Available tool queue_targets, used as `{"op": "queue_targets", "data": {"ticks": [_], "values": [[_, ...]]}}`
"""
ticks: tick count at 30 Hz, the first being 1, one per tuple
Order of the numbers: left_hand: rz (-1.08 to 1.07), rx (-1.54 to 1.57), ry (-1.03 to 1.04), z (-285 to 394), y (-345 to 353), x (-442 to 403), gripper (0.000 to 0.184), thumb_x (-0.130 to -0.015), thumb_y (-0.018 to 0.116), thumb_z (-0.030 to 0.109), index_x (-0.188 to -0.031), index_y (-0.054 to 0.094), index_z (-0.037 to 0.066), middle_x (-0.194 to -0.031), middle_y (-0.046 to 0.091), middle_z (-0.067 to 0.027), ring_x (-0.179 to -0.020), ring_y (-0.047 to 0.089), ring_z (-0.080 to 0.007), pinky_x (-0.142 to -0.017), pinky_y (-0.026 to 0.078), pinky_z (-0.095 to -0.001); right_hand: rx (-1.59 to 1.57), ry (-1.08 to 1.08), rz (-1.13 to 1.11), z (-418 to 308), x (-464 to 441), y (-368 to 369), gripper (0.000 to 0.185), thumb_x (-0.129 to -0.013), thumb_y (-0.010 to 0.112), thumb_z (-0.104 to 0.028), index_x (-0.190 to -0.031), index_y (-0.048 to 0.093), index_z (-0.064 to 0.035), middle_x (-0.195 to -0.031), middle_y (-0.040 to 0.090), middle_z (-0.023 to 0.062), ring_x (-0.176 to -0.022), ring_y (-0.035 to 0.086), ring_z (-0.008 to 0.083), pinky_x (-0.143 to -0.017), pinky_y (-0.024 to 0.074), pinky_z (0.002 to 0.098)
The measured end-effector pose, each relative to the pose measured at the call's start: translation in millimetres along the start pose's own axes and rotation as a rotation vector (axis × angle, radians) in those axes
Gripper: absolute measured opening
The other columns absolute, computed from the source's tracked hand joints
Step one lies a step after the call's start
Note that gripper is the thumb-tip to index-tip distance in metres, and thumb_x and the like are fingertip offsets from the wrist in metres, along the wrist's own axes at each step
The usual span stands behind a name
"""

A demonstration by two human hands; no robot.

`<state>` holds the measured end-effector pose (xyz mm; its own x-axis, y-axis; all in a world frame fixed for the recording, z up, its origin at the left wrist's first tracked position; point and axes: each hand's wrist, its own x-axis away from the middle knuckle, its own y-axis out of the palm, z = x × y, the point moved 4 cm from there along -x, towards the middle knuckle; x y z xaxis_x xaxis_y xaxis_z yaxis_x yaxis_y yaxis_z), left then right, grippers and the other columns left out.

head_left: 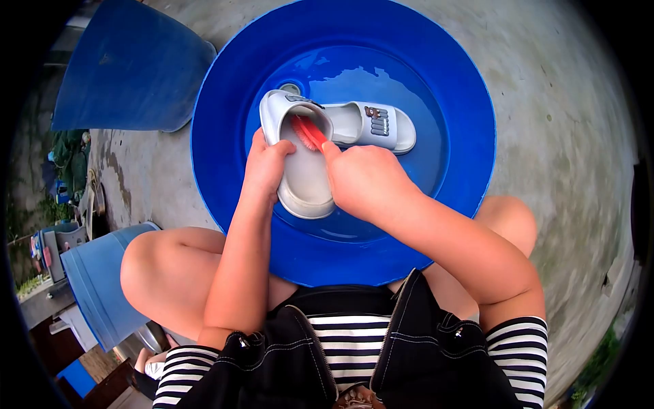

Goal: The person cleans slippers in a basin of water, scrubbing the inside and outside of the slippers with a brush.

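Concrete floor (pixel 545 95), outdoor-looking; landmark = blue basin (pixel 470 123), in front of the lap, probably so drips land inside. Left to right:

- Left of basin, near side: light-blue bucket (pixel 109 286). Far side: dark-blue tub (pixel 133 68), close to the rim.
- Over basin, left of centre: left hand (pixel 264 167) clamps a white slide (pixel 306 180) by its side edge, thumb on the footbed, other fingers mostly hidden. Heel faces the wearer, footbed up; looks chosen to give access under the strap.
- Red brush (pixel 308 131): head inside the strap opening, bristles at the footbed.
- Right hand (pixel 368 178): fingers curled closed round the brush handle, grip close to the head, presumably for control in a tight gap.
- Basin floor, right of centre: second slide (pixel 385 128), toe right, sitting in shallow water (pixel 347 78).
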<state>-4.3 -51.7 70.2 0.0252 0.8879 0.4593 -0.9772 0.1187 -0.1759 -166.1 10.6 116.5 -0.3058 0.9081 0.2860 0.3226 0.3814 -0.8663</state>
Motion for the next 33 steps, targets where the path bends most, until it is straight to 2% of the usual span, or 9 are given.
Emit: {"op": "queue_targets", "data": {"ticks": [3, 7, 11, 15, 17, 23, 27, 29, 33], "values": [[-0.067, -0.051, 0.049, -8.1, 16.9, 7.5, 0.067, -0.08, 0.061, 0.005, -0.144, 0.045, -0.002, -0.126, 0.06, -0.0201, -0.109, 0.063, -0.027, -0.091, 0.053, -0.0341, -0.016, 0.081, 0.106, 28.9, -21.8, 9.6, 0.038, -0.087, 0.052, -0.007, -0.123, 0.059, 0.0039, -0.081, 0.073, 0.0209, -0.077, 0.073, 0.0377, -0.07, 0.0585, 0.0483], [-0.016, -0.002, -0.014, 4.3, 11.3, 10.8, 0.064, -0.08, 0.061, 0.005, -0.142, 0.046, -0.003, -0.116, 0.064, -0.0183, -0.098, 0.066, -0.0259, -0.086, 0.054, -0.0339, 0.017, 0.026, 0.135, 17.4, -20.3, 11.1, 0.043, -0.084, 0.055, -0.005, -0.126, 0.059, 0.0045, -0.08, 0.073, 0.0197, -0.075, 0.074, 0.0357, -0.067, 0.0587, 0.0477], [0.059, 0.007, 0.038, -7.2, -4.5, -5.9, 0.061, -0.08, 0.061, 0.004, -0.139, 0.047, -0.003, -0.113, 0.065, -0.0185, -0.095, 0.067, -0.0258, -0.084, 0.056, -0.036, 0.046, -0.019, -0.025, -6.3, 3.9, -1.1, 0.045, -0.084, 0.056, -0.006, -0.127, 0.06, 0.0092, -0.084, 0.075, 0.0183, -0.078, 0.075, 0.0317, -0.067, 0.0598, 0.0413], [-0.049, -0.119, 0.082, -13.1, 18.0, 5.9, 0.071, -0.081, 0.06, 0.005, -0.148, 0.039, -0.002, -0.131, 0.057, -0.0207, -0.114, 0.06, -0.0289, -0.097, 0.05, -0.0363, 0.061, 0.064, 0.128, 24.1, -21.4, 14.6, 0.042, -0.086, 0.054, -0.007, -0.125, 0.06, 0.0048, -0.077, 0.072, 0.0192, -0.073, 0.073, 0.0358, -0.065, 0.0583, 0.0476], [0.026, -0.222, 0.101, -14.3, 15.3, 5.4, 0.07, -0.081, 0.06, 0.005, -0.148, 0.039, -0.002, -0.127, 0.059, -0.0204, -0.11, 0.063, -0.0285, -0.094, 0.052, -0.0364, 0.037, 0.052, 0.115, 28.7, -25.3, 19.4, 0.039, -0.087, 0.055, -0.008, -0.123, 0.06, 0.0032, -0.077, 0.072, 0.0191, -0.075, 0.073, 0.0366, -0.065, 0.0583, 0.0479], [0.048, 0.065, 0.036, -10.2, -7.5, -8.9, 0.063, -0.081, 0.059, 0.004, -0.141, 0.044, -0.002, -0.119, 0.063, -0.0193, -0.1, 0.067, -0.0264, -0.087, 0.055, -0.0355, -0.075, -0.008, 0.051, 3.5, -1.3, 1.6, 0.034, -0.092, 0.053, -0.012, -0.122, 0.063, 0.0001, -0.076, 0.072, 0.0189, -0.074, 0.072, 0.0372, -0.066, 0.0571, 0.0496], [-0.069, -0.065, 0.032, -9.2, 17.2, 13.3, 0.075, -0.08, 0.06, 0.004, -0.151, 0.037, -0.001, -0.132, 0.057, -0.0214, -0.115, 0.061, -0.0283, -0.099, 0.049, -0.0368, -0.019, 0.079, 0.084, 29.3, -18.1, 17.9, 0.031, -0.087, 0.055, -0.008, -0.113, 0.064, 0.0044, -0.086, 0.075, 0.0185, -0.081, 0.075, 0.0333, -0.07, 0.0593, 0.0441], [-0.017, -0.131, 0.096, -17.9, 12.3, 4.8, 0.073, -0.081, 0.06, 0.004, -0.15, 0.038, -0.001, -0.127, 0.06, -0.021, -0.109, 0.063, -0.0278, -0.094, 0.052, -0.036, -0.009, 0.073, 0.135, 35.3, -27.5, 29.0, 0.041, -0.092, 0.054, -0.013, -0.13, 0.06, 0.0004, -0.076, 0.072, 0.0182, -0.073, 0.072, 0.0362, -0.065, 0.0568, 0.0496], [0.094, -0.027, 0.099, -11.5, -9.8, -9.4, 0.06, -0.08, 0.059, 0.004, -0.138, 0.047, -0.003, -0.116, 0.064, -0.0201, -0.097, 0.068, -0.0264, -0.083, 0.057, -0.0358, -0.033, -0.012, 0.111, 3.1, -5.8, 10.6, 0.041, -0.091, 0.054, -0.012, -0.13, 0.059, 0.0019, -0.077, 0.072, 0.018, -0.072, 0.072, 0.0362, -0.065, 0.057, 0.0489]]}}
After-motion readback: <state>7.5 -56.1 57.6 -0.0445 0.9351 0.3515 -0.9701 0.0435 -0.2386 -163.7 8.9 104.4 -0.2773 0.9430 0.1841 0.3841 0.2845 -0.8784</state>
